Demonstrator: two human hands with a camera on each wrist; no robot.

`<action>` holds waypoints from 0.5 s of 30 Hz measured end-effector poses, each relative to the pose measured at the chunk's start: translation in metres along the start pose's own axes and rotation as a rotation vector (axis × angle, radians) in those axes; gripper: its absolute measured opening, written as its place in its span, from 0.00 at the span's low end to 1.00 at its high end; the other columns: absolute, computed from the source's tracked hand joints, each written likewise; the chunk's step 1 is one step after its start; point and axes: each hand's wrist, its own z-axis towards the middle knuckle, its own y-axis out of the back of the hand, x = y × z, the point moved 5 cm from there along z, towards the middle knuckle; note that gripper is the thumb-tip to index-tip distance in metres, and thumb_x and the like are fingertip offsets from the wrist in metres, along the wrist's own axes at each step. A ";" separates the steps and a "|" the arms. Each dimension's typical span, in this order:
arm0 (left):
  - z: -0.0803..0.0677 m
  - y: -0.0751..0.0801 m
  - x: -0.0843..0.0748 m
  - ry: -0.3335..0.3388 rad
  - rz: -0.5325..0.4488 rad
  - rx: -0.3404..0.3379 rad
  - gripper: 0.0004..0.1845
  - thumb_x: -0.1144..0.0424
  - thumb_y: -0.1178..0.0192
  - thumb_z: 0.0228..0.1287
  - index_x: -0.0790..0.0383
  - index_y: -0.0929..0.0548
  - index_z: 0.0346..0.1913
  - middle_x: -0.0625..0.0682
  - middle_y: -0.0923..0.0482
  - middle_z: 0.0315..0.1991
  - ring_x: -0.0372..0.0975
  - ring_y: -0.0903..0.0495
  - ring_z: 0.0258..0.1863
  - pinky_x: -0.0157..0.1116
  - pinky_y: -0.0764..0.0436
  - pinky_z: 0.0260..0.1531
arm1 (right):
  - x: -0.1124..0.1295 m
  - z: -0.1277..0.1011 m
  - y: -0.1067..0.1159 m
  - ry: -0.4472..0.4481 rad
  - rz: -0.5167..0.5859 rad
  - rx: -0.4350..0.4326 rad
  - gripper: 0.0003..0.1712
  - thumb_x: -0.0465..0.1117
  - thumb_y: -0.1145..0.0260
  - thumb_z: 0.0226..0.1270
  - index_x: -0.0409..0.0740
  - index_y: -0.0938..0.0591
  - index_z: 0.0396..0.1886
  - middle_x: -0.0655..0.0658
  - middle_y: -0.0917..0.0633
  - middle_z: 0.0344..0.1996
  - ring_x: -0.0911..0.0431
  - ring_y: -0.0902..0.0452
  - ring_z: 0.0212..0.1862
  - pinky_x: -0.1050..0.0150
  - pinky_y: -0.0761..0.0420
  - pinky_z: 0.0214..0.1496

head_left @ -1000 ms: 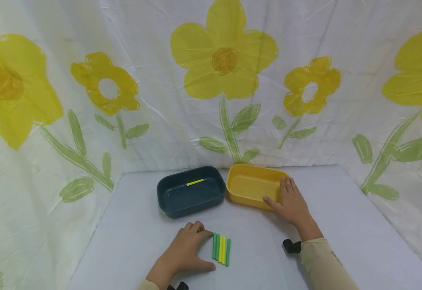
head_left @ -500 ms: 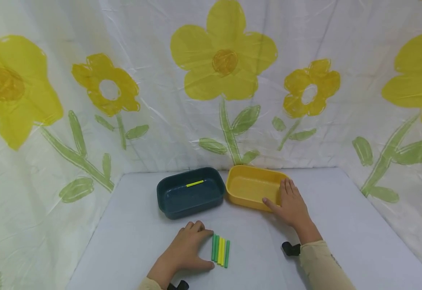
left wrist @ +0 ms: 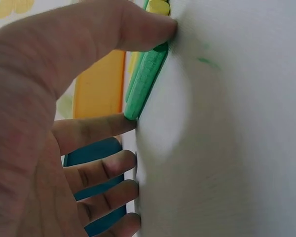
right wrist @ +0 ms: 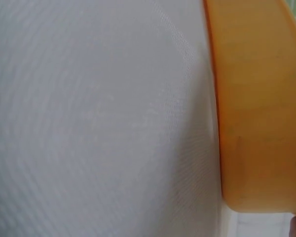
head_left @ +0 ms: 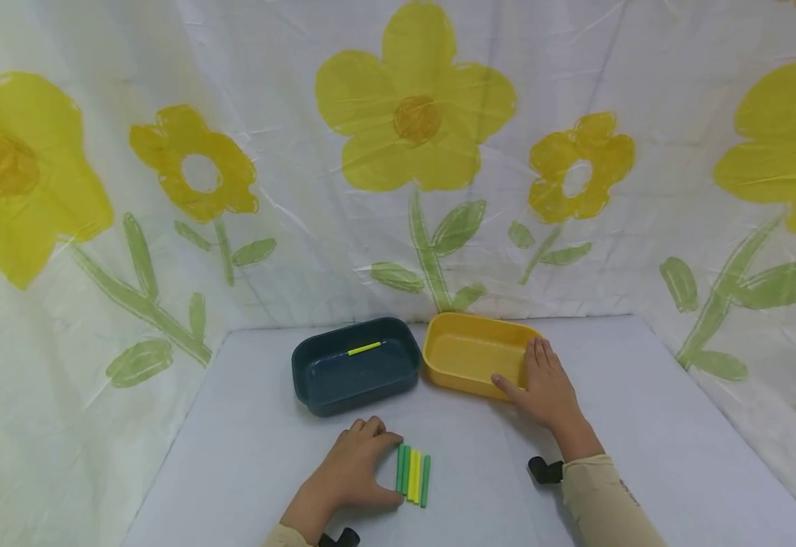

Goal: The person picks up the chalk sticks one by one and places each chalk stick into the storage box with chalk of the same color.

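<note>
Green sticks (head_left: 412,475) against left fingers (head_left: 379,438); right fingers (head_left: 538,357) flat on yellow tray (head_left: 462,353).

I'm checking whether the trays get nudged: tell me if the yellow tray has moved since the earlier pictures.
No. The yellow tray keeps its place beside the dark tray; both shift together by a slight camera move.

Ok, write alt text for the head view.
A left hand touches a row of green and yellow sticks on a white table, while the right hand rests on a yellow tray. Beside it, a dark blue tray holds one yellow stick.
</note>
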 end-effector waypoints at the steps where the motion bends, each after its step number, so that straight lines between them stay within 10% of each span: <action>1: 0.000 0.000 0.000 0.004 -0.003 0.001 0.44 0.32 0.22 0.44 0.44 0.16 0.66 0.42 0.25 0.53 0.37 0.31 0.51 0.46 0.21 0.57 | 0.000 0.000 0.000 0.000 -0.001 0.002 0.71 0.80 0.48 0.72 0.22 0.56 0.83 0.24 0.57 0.84 0.31 0.64 0.86 0.35 0.56 0.86; 15: -0.001 0.002 -0.001 0.016 -0.019 0.021 0.41 0.32 0.23 0.45 0.44 0.14 0.64 0.41 0.24 0.52 0.37 0.30 0.50 0.46 0.20 0.58 | 0.001 0.000 0.000 0.002 -0.003 0.002 0.71 0.79 0.48 0.72 0.22 0.57 0.83 0.24 0.57 0.84 0.31 0.64 0.86 0.35 0.56 0.86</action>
